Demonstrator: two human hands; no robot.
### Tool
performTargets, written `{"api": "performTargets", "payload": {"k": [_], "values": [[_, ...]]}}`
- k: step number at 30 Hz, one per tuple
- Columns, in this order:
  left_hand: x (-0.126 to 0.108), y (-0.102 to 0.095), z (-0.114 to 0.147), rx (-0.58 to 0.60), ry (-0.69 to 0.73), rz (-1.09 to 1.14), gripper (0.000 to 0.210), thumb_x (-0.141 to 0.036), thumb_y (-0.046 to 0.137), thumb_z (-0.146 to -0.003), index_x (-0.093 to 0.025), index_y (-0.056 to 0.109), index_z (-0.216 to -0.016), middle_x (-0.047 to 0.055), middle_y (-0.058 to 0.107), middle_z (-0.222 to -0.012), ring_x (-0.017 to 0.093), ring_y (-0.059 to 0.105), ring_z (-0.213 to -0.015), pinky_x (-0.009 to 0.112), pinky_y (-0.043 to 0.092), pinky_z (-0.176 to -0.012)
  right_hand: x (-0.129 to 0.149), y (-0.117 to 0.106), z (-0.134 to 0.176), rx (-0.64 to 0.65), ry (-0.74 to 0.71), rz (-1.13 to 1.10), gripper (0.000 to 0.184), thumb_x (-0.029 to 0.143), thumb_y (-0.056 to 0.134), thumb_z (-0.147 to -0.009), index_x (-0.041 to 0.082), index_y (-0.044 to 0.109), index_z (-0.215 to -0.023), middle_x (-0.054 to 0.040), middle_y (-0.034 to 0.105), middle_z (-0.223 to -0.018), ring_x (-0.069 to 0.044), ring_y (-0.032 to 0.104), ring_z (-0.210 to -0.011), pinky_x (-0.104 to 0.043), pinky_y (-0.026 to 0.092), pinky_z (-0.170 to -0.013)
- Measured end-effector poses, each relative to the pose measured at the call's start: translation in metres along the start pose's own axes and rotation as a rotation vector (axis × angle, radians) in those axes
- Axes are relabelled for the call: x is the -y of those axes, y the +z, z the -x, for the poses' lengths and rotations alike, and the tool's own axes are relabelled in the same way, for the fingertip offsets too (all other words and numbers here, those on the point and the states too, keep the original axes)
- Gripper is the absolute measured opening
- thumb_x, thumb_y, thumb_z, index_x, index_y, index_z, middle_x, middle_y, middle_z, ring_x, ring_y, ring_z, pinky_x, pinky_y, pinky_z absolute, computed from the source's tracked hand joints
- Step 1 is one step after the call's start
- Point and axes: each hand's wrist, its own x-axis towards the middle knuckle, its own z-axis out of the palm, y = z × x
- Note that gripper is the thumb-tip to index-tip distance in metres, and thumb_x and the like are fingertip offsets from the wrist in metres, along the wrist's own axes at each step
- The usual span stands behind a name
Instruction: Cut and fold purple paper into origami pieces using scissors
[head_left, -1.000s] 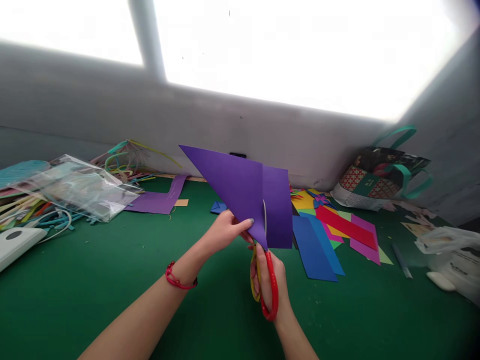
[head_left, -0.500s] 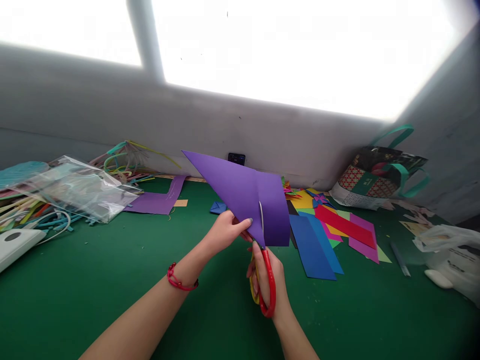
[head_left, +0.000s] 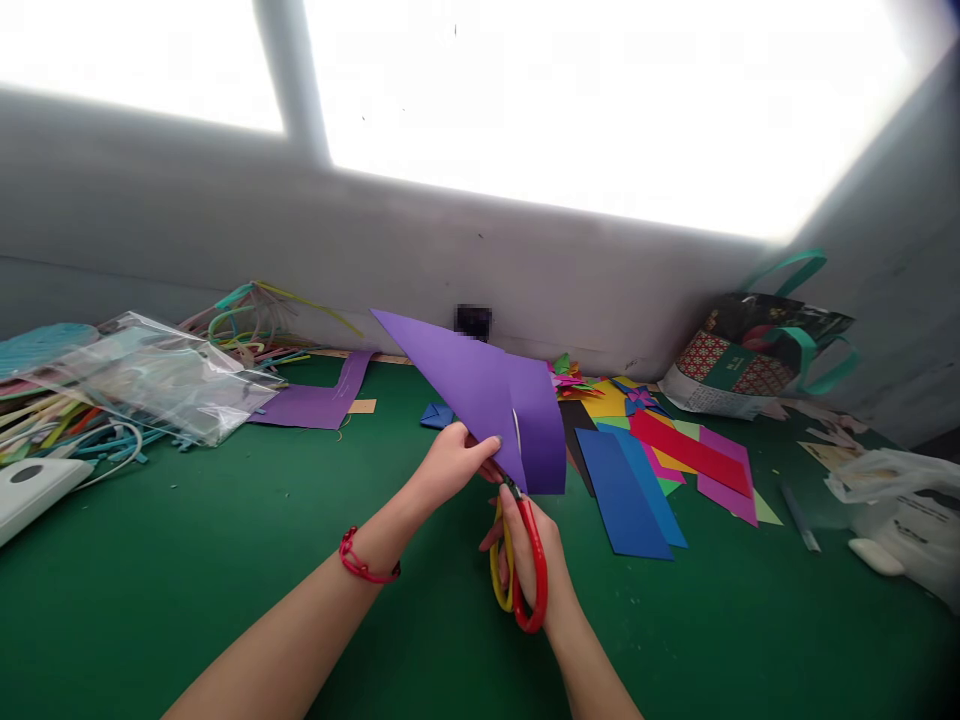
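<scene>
Over the green worktop (head_left: 420, 640), near the middle of the view, a purple sheet (head_left: 461, 385) is held up in the air, its pointed part to the left and a broad, slightly curved strip to the right. The left hand (head_left: 454, 467) has its grip pinched on the sheet's lower edge, thumb on top and fingers mostly hidden beneath. The right hand (head_left: 544, 540) has its grip around the red and yellow handles of the scissors (head_left: 538, 580), which point up and away from the body; a pale sliver, apparently a blade, shows between the two parts of the sheet. How far apart the blades stand cannot be told.

Cutting well here calls for keeping the paper taut close to the blades, following the line between pointed part and strip, and keeping the left fingertips, which sit very near the pivot, out of the blades' path.

Just right of the strip lie blue paper pieces (head_left: 622, 500), which it could brush if lowered, with a red piece (head_left: 690, 452) on other coloured papers beyond. A small blue folded paper (head_left: 436, 415) lies just behind the left hand. Farther left are another purple piece (head_left: 307, 405) and a clear plastic bag (head_left: 165, 380); a patterned bag (head_left: 739, 360) stands far right, well clear of the scissors.
</scene>
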Motion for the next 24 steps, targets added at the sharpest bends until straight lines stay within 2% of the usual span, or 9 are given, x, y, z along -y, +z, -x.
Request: {"api": "performTargets", "payload": {"k": [3,9,13,18,21,24], "values": [[-0.004,-0.001,0.002,0.018,0.006,0.007,0.020,-0.032,0.056,-0.075,-0.012,0.057,-0.076,0.005,0.063,-0.066,0.018,0.061,-0.058,0.032,0.052,-0.061,0.005,0.000,0.003,-0.016,-0.051,0.031,0.039,0.054,0.043,-0.080,0.017,0.053,-0.088,0.0000,0.058,-0.057,-0.006,0.041,-0.028,-0.017,0.035,-0.028],[-0.010,0.001,0.008,-0.067,0.055,0.088,0.028,-0.037,0.058,-0.073,-0.012,0.059,-0.086,0.007,0.065,-0.083,0.019,0.061,-0.071,0.031,0.050,-0.066,0.008,-0.003,0.005,-0.044,-0.107,0.133,0.037,0.052,0.042,-0.081,0.017,0.052,-0.074,0.0000,0.054,-0.054,-0.007,0.041,-0.030,-0.018,0.033,-0.028],[-0.010,0.001,0.007,-0.136,0.023,0.098,0.022,-0.033,0.058,-0.072,-0.012,0.060,-0.079,0.005,0.064,-0.072,0.019,0.060,-0.069,0.028,0.047,-0.064,0.011,-0.003,0.005,-0.076,-0.099,0.165,0.036,0.054,0.044,-0.079,0.018,0.050,-0.072,0.0016,0.050,-0.050,-0.008,0.040,-0.029,-0.019,0.032,-0.028],[-0.005,0.002,0.004,-0.190,0.133,-0.023,0.015,-0.028,0.055,-0.073,-0.014,0.057,-0.069,0.001,0.059,-0.061,0.015,0.056,-0.058,0.025,0.044,-0.054,0.025,-0.004,0.007,-0.041,-0.031,0.165,0.036,0.055,0.046,-0.077,0.019,0.049,-0.071,0.0016,0.051,-0.051,-0.009,0.043,-0.031,-0.020,0.035,-0.030],[-0.004,0.005,0.004,-0.228,0.184,-0.057,0.013,-0.025,0.053,-0.073,-0.014,0.060,-0.075,0.002,0.063,-0.068,0.016,0.058,-0.065,0.024,0.045,-0.058,0.030,-0.003,0.007,-0.048,-0.015,0.174,0.035,0.054,0.047,-0.077,0.019,0.047,-0.080,0.0030,0.053,-0.051,-0.009,0.043,-0.030,-0.019,0.035,-0.029],[-0.006,0.005,0.005,-0.256,0.144,-0.031,0.017,-0.025,0.054,-0.073,-0.013,0.060,-0.083,0.004,0.065,-0.076,0.017,0.060,-0.071,0.024,0.046,-0.061,0.030,-0.001,0.007,-0.074,0.009,0.179,0.037,0.055,0.049,-0.075,0.021,0.041,-0.086,0.0055,0.053,-0.049,-0.009,0.041,-0.027,-0.020,0.034,-0.027]]}}
